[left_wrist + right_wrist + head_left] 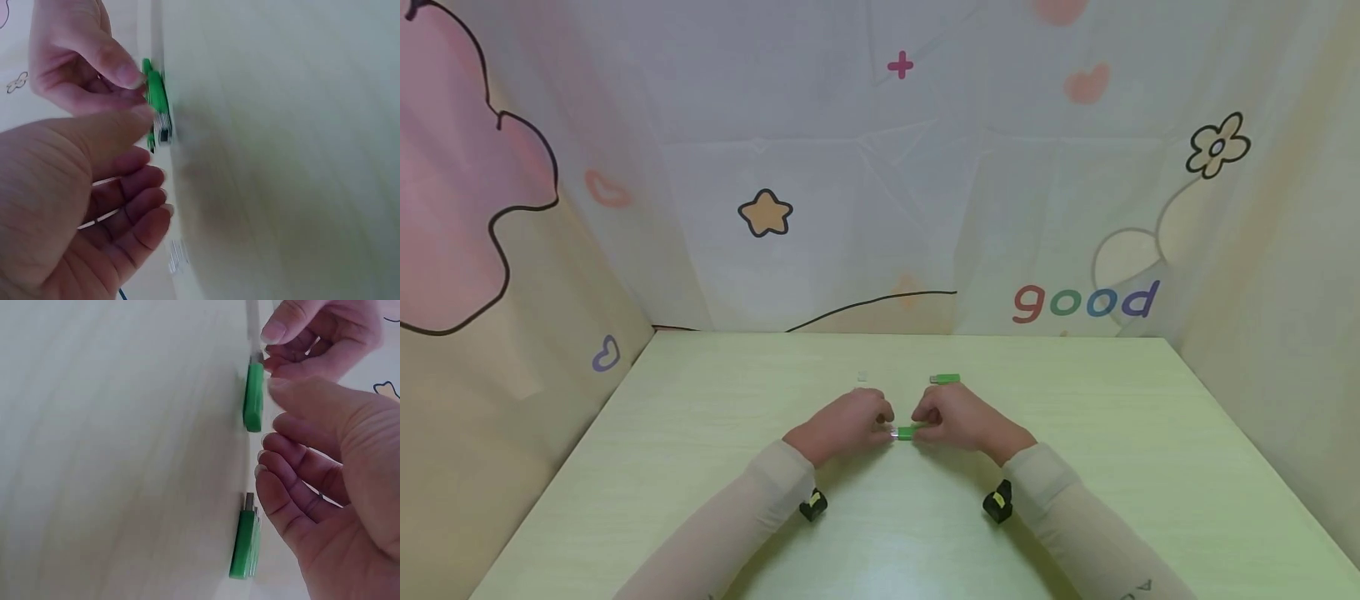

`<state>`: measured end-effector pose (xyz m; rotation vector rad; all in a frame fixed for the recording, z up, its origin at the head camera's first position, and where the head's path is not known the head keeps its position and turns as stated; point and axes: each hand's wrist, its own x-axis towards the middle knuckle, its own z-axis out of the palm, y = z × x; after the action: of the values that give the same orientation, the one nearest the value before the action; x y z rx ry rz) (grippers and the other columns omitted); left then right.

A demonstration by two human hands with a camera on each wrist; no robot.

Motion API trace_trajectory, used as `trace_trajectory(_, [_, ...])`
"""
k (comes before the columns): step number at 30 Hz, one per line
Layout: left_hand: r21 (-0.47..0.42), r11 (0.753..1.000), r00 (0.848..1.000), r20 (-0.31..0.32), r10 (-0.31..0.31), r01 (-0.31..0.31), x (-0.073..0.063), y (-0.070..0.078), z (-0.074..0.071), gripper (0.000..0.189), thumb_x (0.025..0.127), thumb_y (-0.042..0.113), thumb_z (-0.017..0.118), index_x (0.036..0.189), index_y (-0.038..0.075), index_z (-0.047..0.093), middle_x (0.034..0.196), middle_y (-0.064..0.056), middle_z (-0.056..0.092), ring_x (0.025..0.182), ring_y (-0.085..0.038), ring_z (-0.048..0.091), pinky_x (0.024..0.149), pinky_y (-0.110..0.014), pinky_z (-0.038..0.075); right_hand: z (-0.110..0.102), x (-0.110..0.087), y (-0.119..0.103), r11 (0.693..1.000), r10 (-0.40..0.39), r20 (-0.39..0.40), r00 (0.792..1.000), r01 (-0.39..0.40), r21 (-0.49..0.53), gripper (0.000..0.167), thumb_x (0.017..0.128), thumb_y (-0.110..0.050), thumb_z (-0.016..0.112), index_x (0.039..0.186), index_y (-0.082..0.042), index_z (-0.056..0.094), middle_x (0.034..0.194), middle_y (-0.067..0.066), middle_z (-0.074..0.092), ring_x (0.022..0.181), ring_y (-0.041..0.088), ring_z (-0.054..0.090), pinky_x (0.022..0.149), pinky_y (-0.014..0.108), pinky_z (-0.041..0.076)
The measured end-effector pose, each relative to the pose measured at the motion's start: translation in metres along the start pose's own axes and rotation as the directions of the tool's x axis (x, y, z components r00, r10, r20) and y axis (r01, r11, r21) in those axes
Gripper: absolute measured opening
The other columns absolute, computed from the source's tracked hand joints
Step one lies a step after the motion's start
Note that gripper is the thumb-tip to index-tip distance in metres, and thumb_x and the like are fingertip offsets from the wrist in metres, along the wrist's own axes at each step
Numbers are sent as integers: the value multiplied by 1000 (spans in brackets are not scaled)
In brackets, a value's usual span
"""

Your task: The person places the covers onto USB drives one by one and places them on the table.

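Note:
A green USB stick (906, 433) with a silver metal plug lies on the table between the two hands. My left hand (853, 423) is at its plug end, the thumb close beside the metal. At the green end is my right hand (962, 415), its thumb and fingers loosely bent near the stick. In the right wrist view a narrow gap shows between the right thumb and the stick (253, 397). Neither hand visibly pinches it; whether a fingertip touches is unclear. Beyond the right hand lies a second green USB stick (947, 378).
A small clear piece (862, 377), perhaps a cap, lies on the pale table (880, 533) beyond the left hand. A printed cloth (850, 233) hangs behind the table and along both sides. Dark wrist cameras (998, 502) sit below each cuff.

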<state>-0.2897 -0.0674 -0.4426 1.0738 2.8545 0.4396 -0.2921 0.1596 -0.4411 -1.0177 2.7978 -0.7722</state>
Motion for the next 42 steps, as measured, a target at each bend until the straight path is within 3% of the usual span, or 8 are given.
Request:
trace_trajectory(6, [-27, 1000, 1000, -20, 10, -11, -6, -9, -4, 26, 95, 28, 74, 111, 8, 75, 108, -2, 70, 100, -16, 61, 93, -34, 53, -10, 1, 2, 999, -7, -51, 999, 5, -46, 11, 90, -20, 78, 97, -13, 82, 86, -8, 67, 80, 9, 58, 74, 24, 52])
trace_trajectory(12, [-42, 999, 999, -38, 2, -4, -6, -23, -12, 28, 94, 24, 75, 116, 8, 74, 114, -5, 68, 114, -25, 57, 102, -40, 49, -24, 0, 3, 991, 18, -35, 999, -23, -133, 19, 90, -20, 78, 104, -7, 79, 100, 3, 71, 98, 23, 67, 90, 39, 57])
trace_trajectory(19, [50, 999, 998, -60, -4, 7, -3, -45, -13, 29, 93, 23, 76, 117, 7, 73, 112, -6, 67, 107, -25, 55, 98, -40, 49, -27, -5, 16, 966, 85, 53, 995, -69, -251, 29, 85, -23, 83, 110, -9, 78, 102, 1, 67, 91, 15, 59, 88, 35, 55])
trace_trajectory(23, [72, 997, 999, -45, -25, 29, -2, -50, -15, 30, 92, 23, 77, 117, 7, 72, 114, -7, 67, 106, -26, 56, 98, -40, 50, -27, -7, 20, 960, 150, 68, 986, -129, -248, 32, 84, -22, 84, 112, -10, 78, 103, -1, 66, 93, 15, 58, 93, 37, 55])
trace_trajectory(31, [102, 995, 1000, -9, -17, 18, -2, -51, -15, 17, 91, 17, 77, 104, 6, 76, 105, -7, 69, 101, -24, 60, 97, -39, 52, -29, -7, 25, 958, 176, 71, 982, -154, -242, 24, 84, -17, 83, 106, -10, 78, 103, -1, 68, 97, 17, 61, 98, 40, 54])
trace_trajectory(37, [107, 994, 999, 6, -31, 31, -2, -50, -15, 5, 92, 12, 73, 91, 7, 73, 88, -1, 63, 84, -16, 51, 86, -35, 50, -30, -4, 27, 955, 213, 87, 973, -188, -230, 14, 84, -14, 81, 98, -13, 78, 94, -3, 67, 88, 15, 56, 89, 37, 54])
trace_trajectory(42, [89, 996, 1000, 4, -26, 26, -1, -50, -15, 8, 92, 6, 71, 85, 9, 73, 80, 1, 62, 79, -14, 50, 82, -32, 50, -28, -2, 29, 957, 232, 108, 967, -206, -206, 6, 85, -12, 81, 90, -15, 78, 87, -4, 66, 83, 16, 54, 82, 33, 52])
